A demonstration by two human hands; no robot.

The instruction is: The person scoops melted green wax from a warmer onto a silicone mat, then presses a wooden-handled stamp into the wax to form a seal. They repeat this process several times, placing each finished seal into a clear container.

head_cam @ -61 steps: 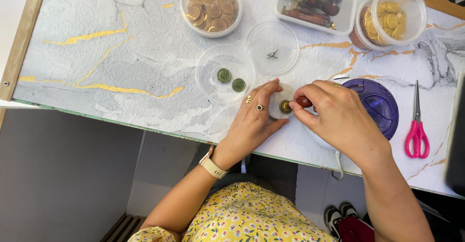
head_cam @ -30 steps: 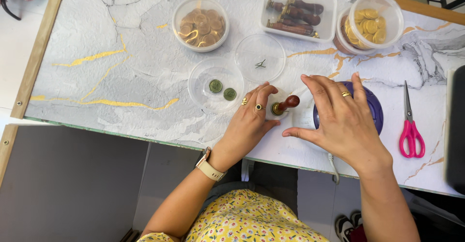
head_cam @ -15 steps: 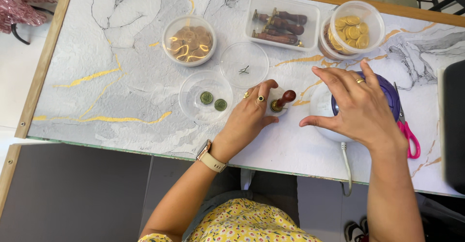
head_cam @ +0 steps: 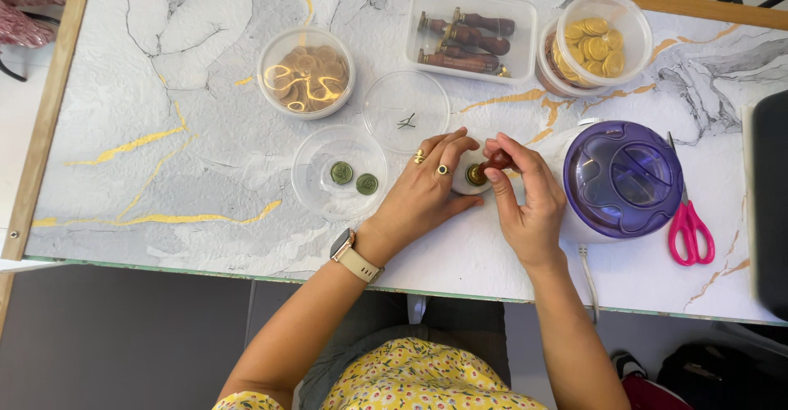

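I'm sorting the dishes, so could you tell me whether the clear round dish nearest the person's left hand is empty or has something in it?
Not empty: the clear round dish holds two small green discs lying flat, side by side.

Marble-look table (head_cam: 164,73) w/ gold veins, wood edge.
Dark grey floor (head_cam: 107,336) below table's near edge; even light.

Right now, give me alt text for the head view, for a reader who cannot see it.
Seen from above, a person's left hand and right hand meet on a wooden-handled wax seal stamp on a marble-patterned table. Around them: a clear dish with two green wax seals, tubs of gold seals, a purple-lidded pot, pink scissors.
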